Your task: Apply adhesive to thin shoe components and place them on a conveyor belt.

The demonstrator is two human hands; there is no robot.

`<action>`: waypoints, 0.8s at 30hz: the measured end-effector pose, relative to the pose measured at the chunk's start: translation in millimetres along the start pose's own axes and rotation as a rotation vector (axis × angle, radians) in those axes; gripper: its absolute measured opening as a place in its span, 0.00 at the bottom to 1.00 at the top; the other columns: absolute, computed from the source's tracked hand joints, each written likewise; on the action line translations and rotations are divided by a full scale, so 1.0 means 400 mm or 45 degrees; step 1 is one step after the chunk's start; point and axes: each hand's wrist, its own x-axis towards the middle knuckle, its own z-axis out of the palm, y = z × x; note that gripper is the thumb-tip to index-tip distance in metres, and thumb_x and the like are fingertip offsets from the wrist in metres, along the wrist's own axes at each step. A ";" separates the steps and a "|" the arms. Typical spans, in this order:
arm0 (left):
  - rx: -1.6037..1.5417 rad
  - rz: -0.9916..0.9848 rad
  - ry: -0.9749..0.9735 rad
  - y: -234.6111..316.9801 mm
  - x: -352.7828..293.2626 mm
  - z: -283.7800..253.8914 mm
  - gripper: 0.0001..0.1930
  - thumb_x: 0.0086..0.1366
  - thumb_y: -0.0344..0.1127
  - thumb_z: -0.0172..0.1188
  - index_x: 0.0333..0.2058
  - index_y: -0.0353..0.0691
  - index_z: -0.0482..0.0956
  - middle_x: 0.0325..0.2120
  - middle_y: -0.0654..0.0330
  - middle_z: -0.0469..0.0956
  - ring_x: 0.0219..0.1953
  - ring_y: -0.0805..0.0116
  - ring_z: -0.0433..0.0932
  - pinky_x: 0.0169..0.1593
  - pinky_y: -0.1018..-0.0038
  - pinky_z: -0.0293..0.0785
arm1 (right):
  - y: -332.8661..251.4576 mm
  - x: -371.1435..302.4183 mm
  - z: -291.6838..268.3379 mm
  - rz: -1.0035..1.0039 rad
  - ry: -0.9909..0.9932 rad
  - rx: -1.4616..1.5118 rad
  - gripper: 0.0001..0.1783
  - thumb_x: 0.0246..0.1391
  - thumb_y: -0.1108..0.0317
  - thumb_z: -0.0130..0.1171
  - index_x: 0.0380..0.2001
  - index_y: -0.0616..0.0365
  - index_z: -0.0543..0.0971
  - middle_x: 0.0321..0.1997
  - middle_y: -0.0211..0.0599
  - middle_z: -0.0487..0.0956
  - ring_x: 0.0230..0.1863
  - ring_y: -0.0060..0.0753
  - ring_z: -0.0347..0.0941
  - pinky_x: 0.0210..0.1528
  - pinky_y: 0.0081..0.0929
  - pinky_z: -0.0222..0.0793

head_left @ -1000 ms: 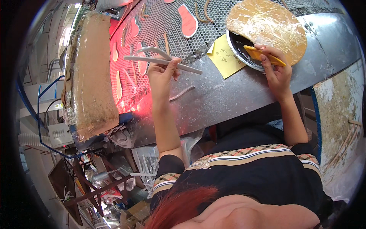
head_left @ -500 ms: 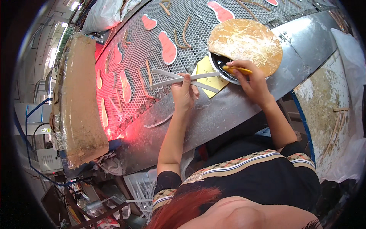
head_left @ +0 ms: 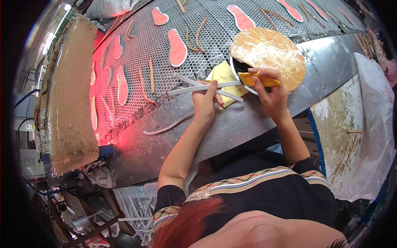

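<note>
Across left grip (head_left: 204,101) | pale strips (head_left: 184,90) crossed, jutting both sides

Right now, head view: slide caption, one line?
Left hand holding crossed pale strips, right hand holding a yellow tool at the bowl rim, pink insoles on mesh beyond.

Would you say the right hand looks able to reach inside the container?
Probably yes: the round board covers only part of the container, and the right hand, holding a yellow scraper, is by the gap.
</note>
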 end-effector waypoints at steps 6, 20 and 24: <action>0.008 -0.004 -0.036 0.001 -0.005 0.001 0.12 0.64 0.34 0.57 0.32 0.36 0.62 0.18 0.55 0.71 0.11 0.69 0.72 0.08 0.76 0.65 | 0.024 -0.002 -0.033 0.157 -0.022 -0.131 0.09 0.54 0.78 0.55 0.39 0.61 0.70 0.36 0.41 0.80 0.39 0.32 0.78 0.39 0.25 0.72; -0.283 0.014 -0.108 -0.030 0.005 -0.005 0.08 0.67 0.37 0.51 0.39 0.43 0.63 0.31 0.54 0.75 0.31 0.63 0.80 0.35 0.71 0.80 | 0.000 -0.008 -0.054 0.213 -0.191 -0.006 0.07 0.54 0.79 0.55 0.37 0.63 0.74 0.37 0.40 0.80 0.38 0.27 0.78 0.38 0.22 0.73; -0.265 0.028 -0.121 -0.025 0.005 -0.009 0.07 0.68 0.37 0.49 0.39 0.42 0.64 0.31 0.54 0.76 0.31 0.64 0.80 0.35 0.72 0.80 | 0.007 -0.011 -0.055 0.291 -0.014 0.060 0.07 0.53 0.80 0.55 0.37 0.63 0.73 0.37 0.40 0.80 0.40 0.24 0.77 0.41 0.21 0.72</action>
